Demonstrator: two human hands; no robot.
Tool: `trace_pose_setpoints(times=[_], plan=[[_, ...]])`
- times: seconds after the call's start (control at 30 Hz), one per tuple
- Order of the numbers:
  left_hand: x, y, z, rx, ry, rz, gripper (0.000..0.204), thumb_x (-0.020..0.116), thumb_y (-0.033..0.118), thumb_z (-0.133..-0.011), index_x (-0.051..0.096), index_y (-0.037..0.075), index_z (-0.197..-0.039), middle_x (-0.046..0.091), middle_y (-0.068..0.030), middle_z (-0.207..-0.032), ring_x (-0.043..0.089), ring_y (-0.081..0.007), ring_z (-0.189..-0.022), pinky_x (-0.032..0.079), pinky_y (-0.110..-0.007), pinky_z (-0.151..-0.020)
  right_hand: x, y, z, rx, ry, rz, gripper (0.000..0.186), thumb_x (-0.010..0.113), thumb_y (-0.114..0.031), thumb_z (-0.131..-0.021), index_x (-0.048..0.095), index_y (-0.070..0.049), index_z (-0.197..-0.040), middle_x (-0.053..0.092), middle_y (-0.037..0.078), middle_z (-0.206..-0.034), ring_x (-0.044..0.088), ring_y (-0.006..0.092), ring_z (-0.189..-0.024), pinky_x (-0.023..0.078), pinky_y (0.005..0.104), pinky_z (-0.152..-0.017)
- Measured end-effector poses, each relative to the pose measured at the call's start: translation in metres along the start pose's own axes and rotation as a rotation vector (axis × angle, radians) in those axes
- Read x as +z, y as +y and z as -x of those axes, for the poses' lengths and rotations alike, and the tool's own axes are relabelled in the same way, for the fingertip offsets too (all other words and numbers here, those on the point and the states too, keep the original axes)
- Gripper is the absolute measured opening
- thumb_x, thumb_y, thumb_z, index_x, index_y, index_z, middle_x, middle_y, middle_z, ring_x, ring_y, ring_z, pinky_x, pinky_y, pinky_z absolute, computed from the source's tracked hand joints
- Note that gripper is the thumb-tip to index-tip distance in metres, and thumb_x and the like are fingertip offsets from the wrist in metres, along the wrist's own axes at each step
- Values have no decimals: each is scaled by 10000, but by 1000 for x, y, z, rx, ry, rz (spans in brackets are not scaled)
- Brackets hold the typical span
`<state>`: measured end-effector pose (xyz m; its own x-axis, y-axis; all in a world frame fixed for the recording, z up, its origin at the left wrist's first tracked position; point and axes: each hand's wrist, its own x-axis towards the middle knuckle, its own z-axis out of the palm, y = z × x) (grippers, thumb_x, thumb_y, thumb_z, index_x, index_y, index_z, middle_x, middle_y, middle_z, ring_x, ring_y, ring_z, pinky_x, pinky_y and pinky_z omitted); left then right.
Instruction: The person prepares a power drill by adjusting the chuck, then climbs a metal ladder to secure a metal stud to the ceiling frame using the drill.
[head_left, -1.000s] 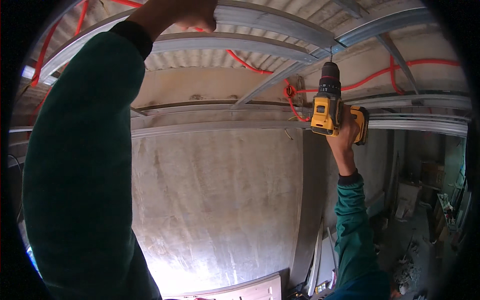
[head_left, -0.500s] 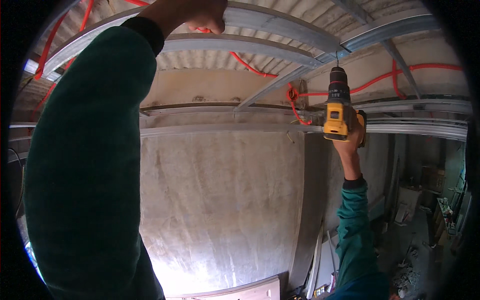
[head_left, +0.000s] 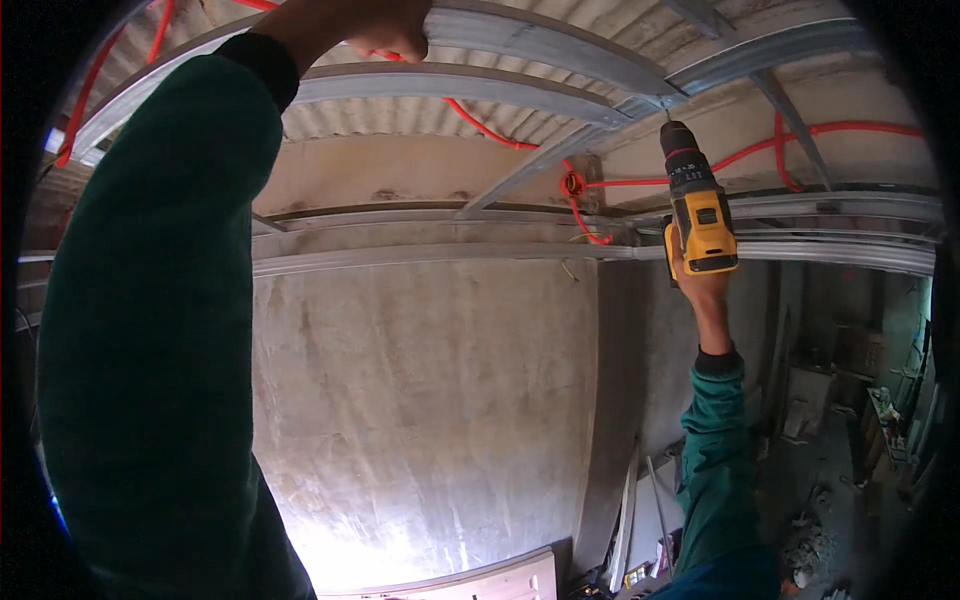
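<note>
My right hand is wrapped round the grip of a yellow and black cordless drill, held overhead. The drill points up and leans to the left, and its thin bit meets the joint where a grey metal ceiling channel runs into a cross channel. High at the upper left, my left hand is closed round the first channel, with fingers curled at its lower edge. Part of that hand is cut off by the top of the picture. Below lies a second, parallel channel.
Red conduit runs along the wall to a round red junction box. Corrugated ceiling shows above the frame. A bare plaster wall faces me. Long strips lean near the corner, and rubble lies on the floor at right.
The drill has gone from nearly upright to leaning, its body swinging right. Less of the bit shows below the channel. My left hand stays on its channel while the view shifts slightly.
</note>
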<state>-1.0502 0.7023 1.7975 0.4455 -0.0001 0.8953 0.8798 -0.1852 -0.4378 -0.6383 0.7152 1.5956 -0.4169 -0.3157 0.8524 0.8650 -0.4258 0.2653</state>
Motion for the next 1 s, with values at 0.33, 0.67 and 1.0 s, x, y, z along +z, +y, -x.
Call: trace_pose_setpoints(times=[0.33,0.67,1.0], plan=[[-5,-3,3,77,9,38,466,768,377,-650,671,-46,-822,658,-252,-860,650,-376,-875,522,-433,-754,-4,-24,-17,86,53,-198,531,790,-228,-687,552,-46,-1125,649,128,-874,665,276,-783,525,357,-645],[-9,0,5,65,13,57,449,761,329,-655,659,-60,-853,658,-253,-876,648,-375,-876,520,-434,-762,-3,-26,-19,114,93,-156,390,774,-196,-696,554,-49,-983,607,136,-738,642,313,-682,501,357,-594],[6,1,-2,11,-24,23,439,766,330,-650,671,-49,-850,662,-241,-890,647,-369,-896,519,-426,-772,5,-13,-13,47,99,-238,414,781,-211,-685,566,-77,-1012,632,86,-781,646,252,-723,510,357,-639]])
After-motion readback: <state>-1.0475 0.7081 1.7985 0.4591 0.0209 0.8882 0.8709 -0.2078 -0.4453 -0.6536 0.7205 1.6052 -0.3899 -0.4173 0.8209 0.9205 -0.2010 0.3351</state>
